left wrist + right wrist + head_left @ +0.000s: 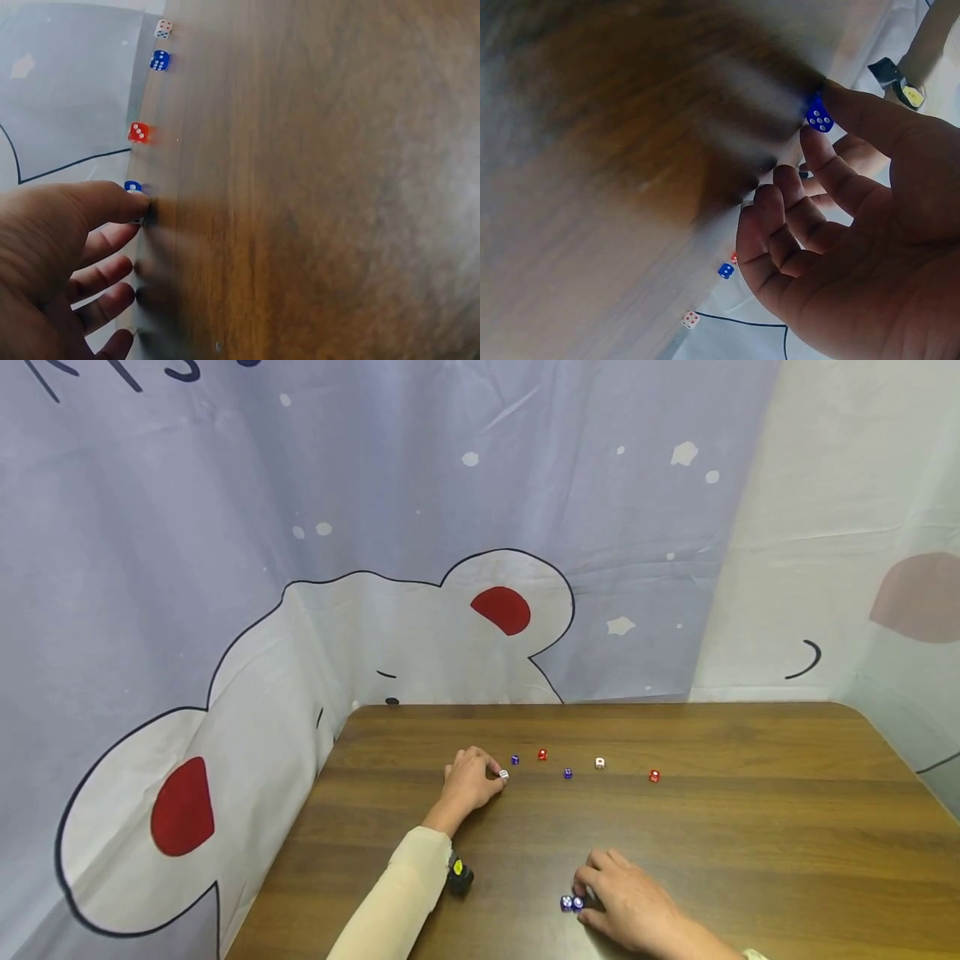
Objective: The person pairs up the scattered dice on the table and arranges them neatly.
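Observation:
At the left end of a loose row of dice, my left hand (468,779) pinches a white die (504,774) between thumb and finger. The thumb covers most of that die in the left wrist view, where a blue die (133,185) shows just beyond it. Nearer the front, my right hand (626,900) holds a blue die (578,903) between the tips of thumb and forefinger, low at the tabletop. Right against it on the left is a second blue die (566,903). The right wrist view shows the blue die (819,116) at those fingertips, white pips facing out.
Farther back on the wooden table (750,843) lie a red die (542,754), another blue die (567,773), a white die with a red pip (600,763) and a second red die (655,776). A printed curtain (420,635) hangs behind the table's back edge.

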Demonstrator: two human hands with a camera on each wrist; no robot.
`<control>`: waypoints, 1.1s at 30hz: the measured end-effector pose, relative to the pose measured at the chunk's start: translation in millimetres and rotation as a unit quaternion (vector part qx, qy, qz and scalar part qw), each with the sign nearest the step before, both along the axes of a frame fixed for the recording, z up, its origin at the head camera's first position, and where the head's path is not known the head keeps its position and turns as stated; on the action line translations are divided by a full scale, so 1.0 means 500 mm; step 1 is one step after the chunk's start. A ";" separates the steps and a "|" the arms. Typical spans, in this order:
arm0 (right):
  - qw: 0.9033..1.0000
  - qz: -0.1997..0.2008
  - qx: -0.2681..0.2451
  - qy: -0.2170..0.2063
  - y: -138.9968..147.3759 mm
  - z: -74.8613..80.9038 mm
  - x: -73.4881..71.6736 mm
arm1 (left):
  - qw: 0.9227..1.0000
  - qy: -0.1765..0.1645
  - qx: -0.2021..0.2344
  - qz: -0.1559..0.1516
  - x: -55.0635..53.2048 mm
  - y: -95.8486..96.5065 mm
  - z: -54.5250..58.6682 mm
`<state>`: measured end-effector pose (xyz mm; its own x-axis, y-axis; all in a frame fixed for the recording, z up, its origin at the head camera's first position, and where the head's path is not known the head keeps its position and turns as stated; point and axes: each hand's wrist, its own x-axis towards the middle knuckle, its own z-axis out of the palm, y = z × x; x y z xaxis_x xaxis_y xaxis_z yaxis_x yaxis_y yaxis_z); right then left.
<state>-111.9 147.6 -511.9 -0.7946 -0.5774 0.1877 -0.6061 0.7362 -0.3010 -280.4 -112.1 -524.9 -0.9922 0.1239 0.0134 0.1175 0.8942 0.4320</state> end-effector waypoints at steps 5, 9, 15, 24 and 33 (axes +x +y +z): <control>1.000 -0.001 0.000 0.001 -0.001 -0.001 0.000 | 1.000 0.007 0.005 -0.009 0.007 0.003 0.001; 1.000 -0.001 -0.002 0.004 -0.001 -0.001 0.000 | 1.000 0.011 0.001 -0.012 0.012 0.004 0.000; 1.000 -0.002 0.002 -0.002 -0.002 0.000 0.001 | 1.000 0.001 0.002 -0.020 0.022 0.005 0.001; 1.000 -0.006 0.004 -0.002 0.000 0.001 0.002 | 1.000 0.003 0.009 -0.030 0.038 0.008 0.003; 1.000 -0.004 0.006 -0.005 -0.001 0.000 -0.001 | 0.999 -0.001 0.012 -0.043 0.055 0.016 0.005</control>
